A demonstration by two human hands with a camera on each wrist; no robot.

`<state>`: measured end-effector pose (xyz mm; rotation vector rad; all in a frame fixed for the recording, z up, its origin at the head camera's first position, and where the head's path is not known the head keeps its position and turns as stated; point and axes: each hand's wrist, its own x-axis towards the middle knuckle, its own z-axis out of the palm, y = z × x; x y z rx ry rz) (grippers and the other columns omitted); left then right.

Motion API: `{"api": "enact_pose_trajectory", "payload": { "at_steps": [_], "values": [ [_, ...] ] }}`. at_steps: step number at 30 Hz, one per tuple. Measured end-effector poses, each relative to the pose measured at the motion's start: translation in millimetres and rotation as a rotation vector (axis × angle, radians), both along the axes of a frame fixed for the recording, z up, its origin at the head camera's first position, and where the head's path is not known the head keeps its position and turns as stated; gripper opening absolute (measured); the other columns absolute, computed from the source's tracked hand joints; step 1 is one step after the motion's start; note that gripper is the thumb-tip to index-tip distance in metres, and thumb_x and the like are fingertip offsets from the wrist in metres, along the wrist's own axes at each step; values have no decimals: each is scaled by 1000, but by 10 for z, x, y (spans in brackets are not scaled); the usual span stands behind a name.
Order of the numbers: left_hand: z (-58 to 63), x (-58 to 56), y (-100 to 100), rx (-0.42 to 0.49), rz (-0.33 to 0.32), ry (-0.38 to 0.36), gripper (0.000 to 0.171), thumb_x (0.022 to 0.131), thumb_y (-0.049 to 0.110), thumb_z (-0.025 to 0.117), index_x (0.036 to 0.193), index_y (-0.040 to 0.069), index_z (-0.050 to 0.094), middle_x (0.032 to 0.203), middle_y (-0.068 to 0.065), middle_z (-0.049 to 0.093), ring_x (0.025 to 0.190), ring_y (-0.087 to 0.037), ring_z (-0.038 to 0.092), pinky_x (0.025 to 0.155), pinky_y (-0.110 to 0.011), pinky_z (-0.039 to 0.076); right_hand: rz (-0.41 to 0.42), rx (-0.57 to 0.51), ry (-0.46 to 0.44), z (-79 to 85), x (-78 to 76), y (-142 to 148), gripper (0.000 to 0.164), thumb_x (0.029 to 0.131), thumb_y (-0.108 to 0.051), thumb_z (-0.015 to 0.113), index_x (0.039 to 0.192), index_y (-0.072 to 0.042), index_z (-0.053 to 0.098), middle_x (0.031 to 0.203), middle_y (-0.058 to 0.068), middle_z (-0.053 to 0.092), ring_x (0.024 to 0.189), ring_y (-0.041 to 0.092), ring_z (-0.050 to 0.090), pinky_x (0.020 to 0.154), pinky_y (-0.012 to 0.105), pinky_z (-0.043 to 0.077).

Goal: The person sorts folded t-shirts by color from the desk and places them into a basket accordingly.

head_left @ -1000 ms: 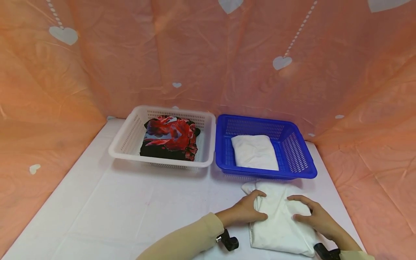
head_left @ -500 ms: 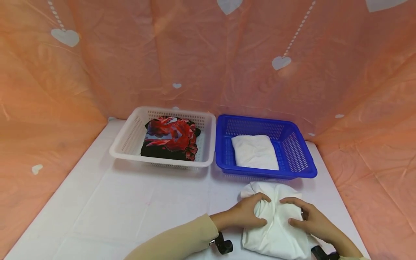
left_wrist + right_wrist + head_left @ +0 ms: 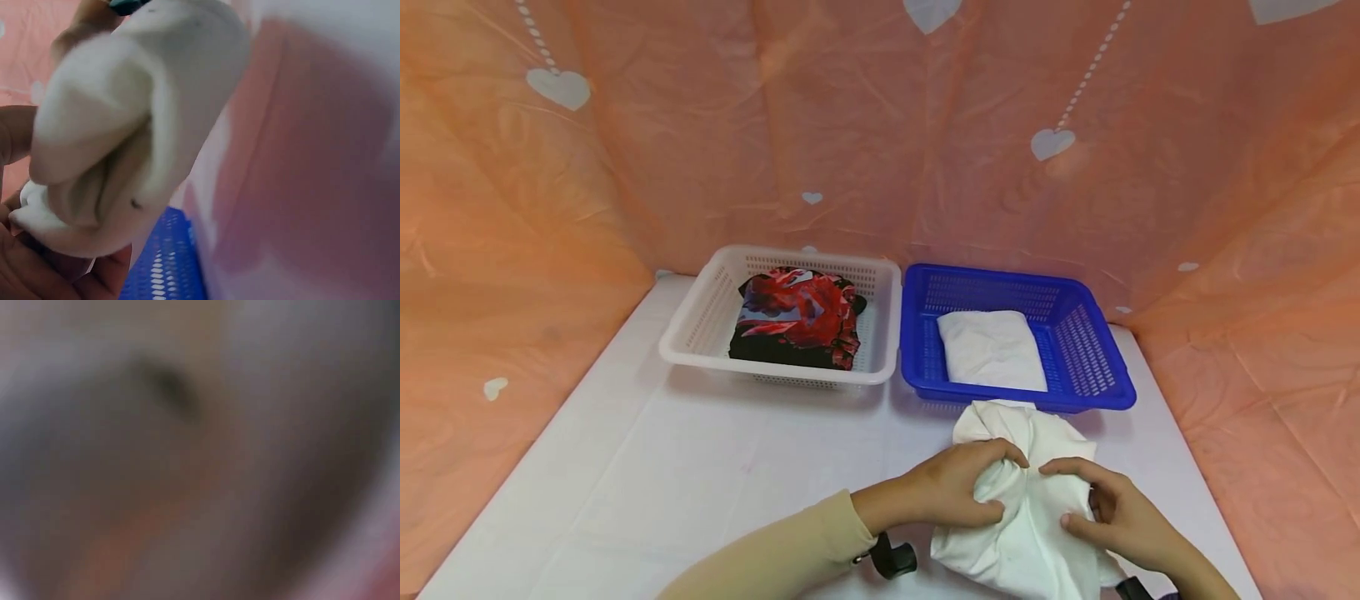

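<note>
A folded white garment (image 3: 1037,533) is lifted off the table just in front of the blue basket, creased down its middle. My left hand (image 3: 958,483) grips its left side, thumb and fingers curled on the cloth. On the other side my right hand (image 3: 1123,508) grips it in the same way. Close up in the left wrist view, the rolled edge of the white garment (image 3: 200,81) shows its layers, with the left hand's fingers (image 3: 31,269) beneath. The right wrist view is too blurred to make out anything.
A blue basket (image 3: 1093,358) at the back right holds another folded white cloth (image 3: 992,350). Beside it on the left, a white basket (image 3: 700,333) contains a folded black garment with a red print (image 3: 797,321). An orange curtain (image 3: 865,125) hangs behind the white table (image 3: 700,450).
Both hands have drawn closer and bunched the white garment between them. It has risen from the table, its far edge now up against the blue basket's front.
</note>
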<state>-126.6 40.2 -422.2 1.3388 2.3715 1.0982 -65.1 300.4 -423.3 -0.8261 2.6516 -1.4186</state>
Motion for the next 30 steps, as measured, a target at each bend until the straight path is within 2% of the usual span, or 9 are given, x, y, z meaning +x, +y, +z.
{"api": "enact_pose_trajectory", "payload": {
  "at_steps": [4, 7, 10, 12, 17, 21, 24, 28, 30],
  "values": [
    [82, -39, -66, 44, 1, 20, 51, 77, 14, 70, 124, 20, 53, 123, 7, 60, 108, 2, 52, 93, -12, 40, 41, -73, -17, 81, -29, 5, 54, 79, 11, 68, 128, -8, 55, 102, -10, 57, 58, -1, 44, 47, 19, 42],
    [134, -71, -102, 84, 14, 19, 49, 77, 12, 69, 123, 18, 53, 123, 5, 61, 109, 0, 52, 96, -13, 40, 94, -153, -33, 135, -67, 24, 55, 79, 18, 63, 130, -3, 52, 123, -10, 55, 74, 0, 55, 55, 24, 51],
    [190, -106, -138, 128, 53, -14, 49, 77, 10, 69, 122, 19, 53, 122, 2, 62, 105, -2, 53, 93, -15, 42, 126, -220, -45, 194, -112, 42, 56, 79, 23, 59, 130, 1, 50, 126, -8, 55, 86, 3, 62, 60, 28, 56],
    [229, -133, -163, 161, 90, -45, 48, 77, 9, 68, 121, 21, 53, 121, -1, 63, 100, -3, 54, 89, -16, 44, 109, -251, -39, 238, -147, 51, 56, 78, 25, 58, 129, 1, 51, 125, -7, 56, 87, 5, 64, 60, 29, 56],
    [345, -236, -222, 256, 190, -89, 46, 78, 7, 67, 120, 22, 55, 118, -4, 65, 94, -8, 57, 82, -18, 46, -29, -298, 14, 405, -237, 34, 53, 77, 25, 60, 124, 1, 56, 104, -5, 65, 72, 4, 63, 54, 25, 52],
    [463, -345, -257, 302, 265, -54, 46, 80, 7, 68, 121, 23, 55, 115, -4, 67, 93, -12, 58, 80, -22, 47, -101, -334, 39, 570, -359, -7, 49, 78, 23, 60, 122, 2, 57, 106, -4, 63, 79, 4, 63, 58, 22, 53],
    [550, -433, -266, 327, 309, -3, 46, 80, 8, 68, 122, 23, 56, 103, -5, 68, 86, -14, 56, 75, -23, 47, -167, -279, 120, 699, -475, -50, 46, 79, 21, 62, 120, 3, 57, 109, -6, 60, 78, 2, 61, 59, 18, 51],
    [645, -576, -218, 390, 383, 68, 46, 79, 5, 67, 121, 22, 57, 96, -6, 66, 78, -14, 52, 67, -23, 44, -324, -163, 223, 862, -642, -127, 43, 79, 17, 65, 119, 1, 60, 95, -12, 62, 64, 0, 55, 52, 17, 45],
    [686, -660, -169, 428, 420, 98, 45, 79, 4, 65, 119, 22, 58, 100, -7, 66, 77, -14, 52, 66, -23, 43, -387, -138, 266, 921, -743, -157, 41, 79, 16, 65, 118, 1, 61, 84, -13, 60, 56, 0, 49, 48, 18, 41]
  ]
}}
